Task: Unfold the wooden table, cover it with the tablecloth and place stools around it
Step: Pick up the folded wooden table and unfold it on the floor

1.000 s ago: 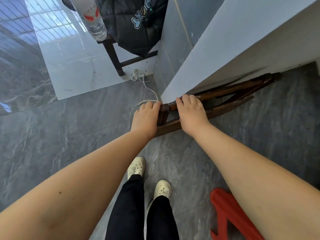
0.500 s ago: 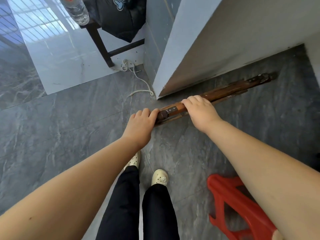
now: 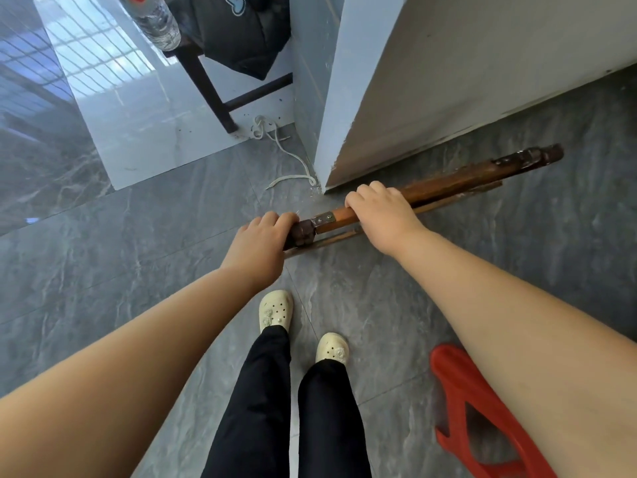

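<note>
We're on step 1: getting the folded table (image 3: pixel 458 179) away from the wall (image 3: pixel 448 81). It's not open yet & has no cloth on it. We see no cloth here.

The table is shut flat & up on its thin edge, low over the grey floor (image 3: pixel 138 270). We can't tell if it touches the floor. It runs from near-left to far-right, just beside the foot of the wall.

Our left hand (image 3: pixel 258 243) is curled over the dark near-left end. Our right hand (image 3: pixel 382 215) is curled over the top wood bar, a bit more to the right. Most of the table lies far & right of both hands, so that end prob. feels heavy.

Next we need to take it to open floor, then pull the legs out. We must watch the red stool (image 3: pixel 482 419) at near-right & our feet.
</note>
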Available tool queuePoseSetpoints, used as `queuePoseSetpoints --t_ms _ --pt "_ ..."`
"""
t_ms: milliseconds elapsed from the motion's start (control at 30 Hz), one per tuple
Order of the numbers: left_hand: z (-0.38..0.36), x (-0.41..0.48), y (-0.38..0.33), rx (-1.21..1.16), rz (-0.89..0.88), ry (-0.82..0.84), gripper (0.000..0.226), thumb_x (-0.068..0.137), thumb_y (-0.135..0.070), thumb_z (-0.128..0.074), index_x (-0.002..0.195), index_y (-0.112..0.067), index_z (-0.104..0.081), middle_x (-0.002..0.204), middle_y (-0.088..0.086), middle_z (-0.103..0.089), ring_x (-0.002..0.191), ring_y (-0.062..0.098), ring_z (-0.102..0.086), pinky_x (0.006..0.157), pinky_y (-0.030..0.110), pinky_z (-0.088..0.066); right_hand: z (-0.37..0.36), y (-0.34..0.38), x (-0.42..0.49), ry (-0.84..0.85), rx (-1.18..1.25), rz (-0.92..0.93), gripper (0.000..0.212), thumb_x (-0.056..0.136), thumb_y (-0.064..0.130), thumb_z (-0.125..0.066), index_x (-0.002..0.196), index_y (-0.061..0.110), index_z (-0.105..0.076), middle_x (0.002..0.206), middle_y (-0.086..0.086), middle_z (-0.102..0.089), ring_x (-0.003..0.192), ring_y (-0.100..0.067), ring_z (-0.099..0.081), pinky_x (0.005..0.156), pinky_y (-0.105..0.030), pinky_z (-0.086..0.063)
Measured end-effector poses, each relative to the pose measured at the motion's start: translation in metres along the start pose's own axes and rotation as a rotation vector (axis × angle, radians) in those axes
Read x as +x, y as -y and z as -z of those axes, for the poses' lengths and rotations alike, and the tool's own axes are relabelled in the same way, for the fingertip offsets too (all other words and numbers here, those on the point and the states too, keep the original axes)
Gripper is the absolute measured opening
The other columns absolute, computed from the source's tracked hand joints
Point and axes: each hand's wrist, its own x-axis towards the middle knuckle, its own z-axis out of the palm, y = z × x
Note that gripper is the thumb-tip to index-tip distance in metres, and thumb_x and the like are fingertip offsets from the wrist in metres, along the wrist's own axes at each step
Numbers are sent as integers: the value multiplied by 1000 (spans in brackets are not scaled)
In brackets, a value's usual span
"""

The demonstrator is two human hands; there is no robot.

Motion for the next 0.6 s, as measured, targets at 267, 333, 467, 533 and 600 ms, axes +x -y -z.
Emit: queuePoseSetpoints --t_ms 267,333,467,533,600 --pt "-8 27 -41 14 -90 41 66 90 -23 -48 148 -17 -17 145 6 -34 130 27 -37 107 40 -29 -9 -58 -22 -92 -3 -137 37 88 8 -57 124 16 -52 117 -7 -54 112 -27 -48 99 -38 -36" --pt "-13 32 -49 41 -151 10 69 92 -28 -45 150 -17 -9 144 6 -35 130 26 -37 109 41 -27 -14 -61 -26 -82 -30 -99 37 90 11 -56 126 14 -49 119 -8 -54 115 -27 -47 105 -39 -33" --pt "-22 38 -62 83 -195 29 74 92 -33 -48 150 -18 -6 139 8 -38 125 28 -41 106 41 -31 -23 -60 -28 -81 -28 -83 31 95 25 -50 123 12 -47 118 -9 -52 117 -28 -46 113 -41 -22" --pt "-22 43 -66 3 -126 59 70 91 -37 -49 149 -18 -14 133 8 -44 121 29 -46 103 42 -35 -26 -59 -30 -71 -30 -93 32 94 27 -51 121 10 -46 118 -10 -51 115 -29 -45 111 -42 -23" --pt "-22 44 -68 -45 -83 93 56 91 -38 -50 140 -19 -31 126 7 -49 115 28 -50 99 42 -38 -27 -57 -33 -51 -31 -104 33 93 26 -54 120 9 -46 117 -12 -51 113 -31 -45 108 -42 -26"
